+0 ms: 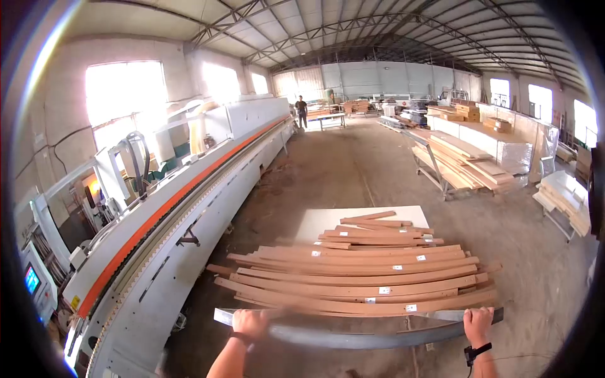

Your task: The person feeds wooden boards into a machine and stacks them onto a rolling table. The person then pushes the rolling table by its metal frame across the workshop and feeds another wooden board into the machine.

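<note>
My left hand (251, 322) is closed around the left part of a long grey bar (359, 341), with a dark band on its wrist. Toward the right end of that same bar, my right hand (478, 324) is wrapped over it, a black strap with a small device on that wrist. Just beyond the bar lie several rows of long reddish-brown wood strips (353, 277), stacked side by side, some bearing small white labels (384, 290). A pale board (305, 223) shows under the far strips. What supports the near strips is hidden.
A long white machine with an orange stripe (164, 223) runs along the left, its screen (31, 279) near me. Stacked boards on a rack (460, 157) stand at right, with more panels (564, 198) nearer. A person (301, 112) stands far back beside a table (324, 117).
</note>
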A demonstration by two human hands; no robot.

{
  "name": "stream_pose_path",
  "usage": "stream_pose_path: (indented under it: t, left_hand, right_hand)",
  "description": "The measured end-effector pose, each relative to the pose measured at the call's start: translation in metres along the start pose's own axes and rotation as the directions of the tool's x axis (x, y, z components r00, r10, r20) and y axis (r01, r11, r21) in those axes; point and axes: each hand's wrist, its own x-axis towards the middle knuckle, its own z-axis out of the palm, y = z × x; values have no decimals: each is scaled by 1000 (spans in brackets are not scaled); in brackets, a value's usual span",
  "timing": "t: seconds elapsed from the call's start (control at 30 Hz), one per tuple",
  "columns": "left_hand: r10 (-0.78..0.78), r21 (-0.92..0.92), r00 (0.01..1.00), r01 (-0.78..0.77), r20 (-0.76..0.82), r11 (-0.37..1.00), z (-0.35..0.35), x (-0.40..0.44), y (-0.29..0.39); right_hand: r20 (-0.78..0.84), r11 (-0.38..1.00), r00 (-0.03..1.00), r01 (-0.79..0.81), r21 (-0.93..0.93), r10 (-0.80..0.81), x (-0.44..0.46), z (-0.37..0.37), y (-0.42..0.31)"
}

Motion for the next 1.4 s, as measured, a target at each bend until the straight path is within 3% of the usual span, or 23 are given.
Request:
stream_pose_path:
  t: [0.17, 0.37, 0.43, 0.47, 0.5, 0.57, 0.6, 0.67, 0.7, 0.8, 0.93, 1.0, 1.13, 1.3, 1.4]
  left_hand:
    - [-15, 4, 999, 15, -28, 1000, -42, -83, -33]
    - [-14, -56, 1000, 15, 3, 998, -91, -171, -64]
    - [7, -74, 1000, -8, -20, 997, -104, -201, -75]
    - [-139, 122, 941, 105, 309, 987, -131, -211, -67]
    - [-36, 29, 983, 31, 178, 999, -130, -227, -79]
    - [11, -47, 991, -5, 132, 999, -139, -258, -91]
    - [9, 8, 995, -10, 102, 1000, -146, -273, -94]
    - [48, -2, 996, -48, 72, 999, -158, -298, -104]
    - [8, -38, 990, -3, 139, 999, -168, -311, -106]
    - [74, -133, 997, -70, 26, 989, -195, -366, -126]
    - [55, -98, 996, -48, 70, 994, -211, -401, -130]
    - [67, -97, 998, -67, 0, 993, -212, -456, -134]
    - [54, -98, 998, -50, 45, 994, -250, -526, -128]
    - [19, -120, 996, -8, 85, 993, -281, -627, -122]
    - [10, -105, 992, 4, 126, 994, -315, -686, -112]
  right_hand:
    - [-85, 999, 996, 38, 8, -37, -87, -47, -21]
    - [-66, 1000, 998, -5, 19, 7, -179, -104, -48]
    - [-101, 998, 994, -37, -56, 31, -212, -118, -54]
    - [-106, 994, 993, -51, -98, 41, -233, -124, -56]
    - [-107, 990, 993, -67, -127, 53, -249, -129, -54]
    - [-106, 976, 992, -83, -201, 62, -279, -146, -57]
    - [-110, 966, 992, -82, -245, 56, -290, -157, -63]
    - [-26, 965, 995, -102, -240, 99, -314, -178, -62]
    - [17, 962, 994, -103, -253, 111, -330, -188, -60]
    - [79, 956, 988, -108, -273, 135, -383, -219, -61]
    - [69, 958, 990, -99, -271, 122, -427, -234, -41]
    - [81, 967, 987, -115, -226, 137, -484, -247, -35]
    - [128, 962, 961, -222, -160, 243, -539, -286, -24]
    - [92, 980, 977, -191, -47, 195, -624, -340, -9]
    - [110, 978, 974, -190, -89, 199, -672, -370, 10]
